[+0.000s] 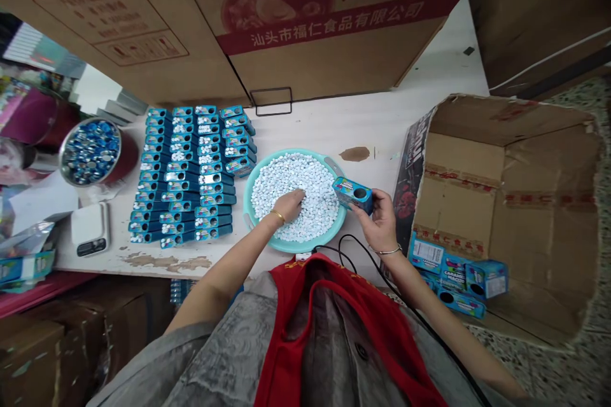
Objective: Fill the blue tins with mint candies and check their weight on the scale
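A round turquoise basin full of small white candies sits at the middle of the table. My left hand is in the candies with its fingers bent down and pressed together; what they hold, if anything, is hidden. At the basin's right edge my right hand holds a small blue box, whose round dark hole faces up. Left of the basin stand several rows of similar blue boxes; white candies show at the tops of many.
An open carton at the right holds several blue boxes. Big cartons line the back. A metal bowl of blue wrapped pieces and a white scale stand at the left. A black cable crosses near my right forearm.
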Demonstrator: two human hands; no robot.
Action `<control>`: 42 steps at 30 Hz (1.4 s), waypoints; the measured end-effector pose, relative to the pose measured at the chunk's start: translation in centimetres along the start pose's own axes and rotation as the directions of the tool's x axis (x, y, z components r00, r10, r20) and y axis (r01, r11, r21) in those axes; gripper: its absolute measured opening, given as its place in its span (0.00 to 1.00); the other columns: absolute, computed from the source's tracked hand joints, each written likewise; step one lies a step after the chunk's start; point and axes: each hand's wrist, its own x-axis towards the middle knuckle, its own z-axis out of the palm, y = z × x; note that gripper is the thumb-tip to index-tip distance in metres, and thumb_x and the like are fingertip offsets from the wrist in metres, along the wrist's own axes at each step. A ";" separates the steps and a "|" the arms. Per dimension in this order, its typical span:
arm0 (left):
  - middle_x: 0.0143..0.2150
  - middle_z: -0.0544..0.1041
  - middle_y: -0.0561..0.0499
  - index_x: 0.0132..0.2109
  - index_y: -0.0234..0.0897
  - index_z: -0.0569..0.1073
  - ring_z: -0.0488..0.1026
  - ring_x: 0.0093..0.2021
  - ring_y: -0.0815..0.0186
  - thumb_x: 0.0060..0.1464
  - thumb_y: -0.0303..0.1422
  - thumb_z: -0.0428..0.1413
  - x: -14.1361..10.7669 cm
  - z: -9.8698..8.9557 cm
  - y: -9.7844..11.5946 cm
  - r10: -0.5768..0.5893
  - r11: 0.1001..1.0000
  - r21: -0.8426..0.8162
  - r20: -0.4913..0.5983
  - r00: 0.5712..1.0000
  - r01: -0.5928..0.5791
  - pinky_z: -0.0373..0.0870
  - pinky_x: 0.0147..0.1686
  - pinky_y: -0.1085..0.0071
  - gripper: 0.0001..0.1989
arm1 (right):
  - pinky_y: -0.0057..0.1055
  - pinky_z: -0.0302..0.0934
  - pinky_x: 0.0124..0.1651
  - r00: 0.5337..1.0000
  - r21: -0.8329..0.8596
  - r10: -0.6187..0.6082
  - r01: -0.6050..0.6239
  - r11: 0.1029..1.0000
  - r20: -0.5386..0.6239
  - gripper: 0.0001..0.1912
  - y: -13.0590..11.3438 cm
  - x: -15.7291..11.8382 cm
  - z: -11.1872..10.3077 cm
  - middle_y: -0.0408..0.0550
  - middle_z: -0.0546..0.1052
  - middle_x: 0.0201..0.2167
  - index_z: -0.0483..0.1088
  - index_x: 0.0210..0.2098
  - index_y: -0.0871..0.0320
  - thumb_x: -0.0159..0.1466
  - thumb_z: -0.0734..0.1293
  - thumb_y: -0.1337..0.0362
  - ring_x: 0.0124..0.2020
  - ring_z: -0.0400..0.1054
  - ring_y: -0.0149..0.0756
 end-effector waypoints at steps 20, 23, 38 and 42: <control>0.44 0.73 0.44 0.47 0.33 0.68 0.71 0.41 0.61 0.59 0.28 0.50 -7.8 -16.5 6.7 0.182 0.921 0.329 0.113 0.977 -0.209 0.66 0.37 0.68 0.09 | 0.47 0.62 0.53 0.929 -0.057 -0.262 0.286 0.957 0.261 0.17 -3.5 -0.1 2.7 0.53 0.69 0.45 0.63 0.49 0.53 0.60 0.61 0.70 0.49 0.65 0.45; 0.40 0.73 0.44 0.45 0.32 0.68 0.71 0.37 0.62 0.60 0.24 0.47 -8.0 -17.2 9.2 0.114 0.878 0.454 0.114 0.987 -0.154 0.64 0.32 0.69 0.09 | 0.48 0.63 0.53 0.926 -0.048 -0.269 0.291 0.955 0.267 0.18 -3.6 -0.3 3.1 0.53 0.69 0.45 0.62 0.50 0.53 0.60 0.61 0.69 0.49 0.65 0.45; 0.42 0.72 0.42 0.42 0.33 0.70 0.71 0.43 0.58 0.56 0.23 0.48 -5.4 -7.7 -2.3 -0.122 0.957 0.274 0.093 0.988 0.092 0.67 0.39 0.65 0.09 | 0.46 0.62 0.51 0.966 -0.067 -0.205 0.218 0.974 0.160 0.17 -2.9 0.3 0.8 0.51 0.69 0.44 0.63 0.50 0.54 0.60 0.64 0.66 0.47 0.66 0.44; 0.47 0.72 0.44 0.46 0.35 0.68 0.70 0.47 0.60 0.56 0.24 0.48 -2.7 -1.1 -1.4 -0.024 0.991 0.132 0.109 0.994 0.009 0.66 0.43 0.67 0.12 | 0.41 0.62 0.49 0.985 -0.104 -0.132 0.143 0.984 0.111 0.17 -2.6 0.4 -0.2 0.50 0.69 0.42 0.64 0.48 0.56 0.59 0.66 0.64 0.44 0.66 0.41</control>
